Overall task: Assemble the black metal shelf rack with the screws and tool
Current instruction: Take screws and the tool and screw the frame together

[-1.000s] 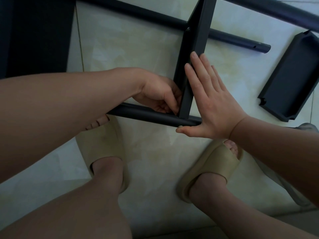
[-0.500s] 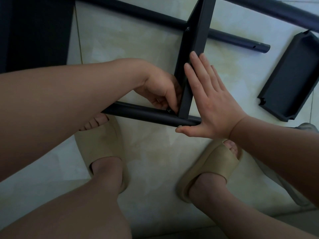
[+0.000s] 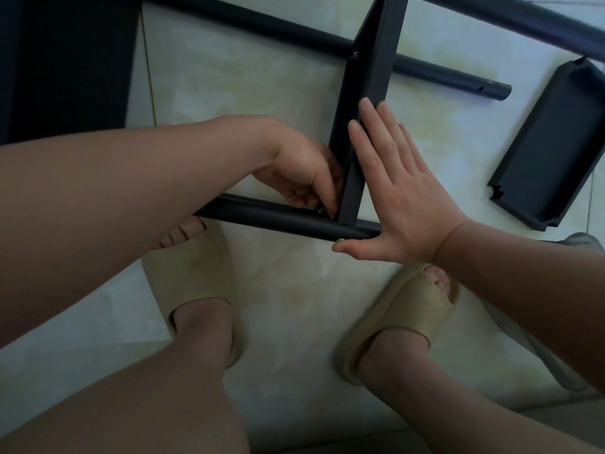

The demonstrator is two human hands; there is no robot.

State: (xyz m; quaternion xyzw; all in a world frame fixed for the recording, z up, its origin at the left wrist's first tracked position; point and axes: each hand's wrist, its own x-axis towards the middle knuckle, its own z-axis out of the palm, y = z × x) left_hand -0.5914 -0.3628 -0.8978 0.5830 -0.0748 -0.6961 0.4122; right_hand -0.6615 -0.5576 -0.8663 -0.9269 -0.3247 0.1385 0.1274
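On the pale tiled floor, the black shelf panel stands on edge, meeting the near tube. The left hand pinches a screw at that joint. The right hand presses flat against the panel, fingers together. The panel is best held square so the screw threads straight.

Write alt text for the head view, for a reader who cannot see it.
A left hand pinches a screw where an upright black shelf panel meets a black tube, while the right hand presses flat against the panel. A spare tray lies on the tiled floor.
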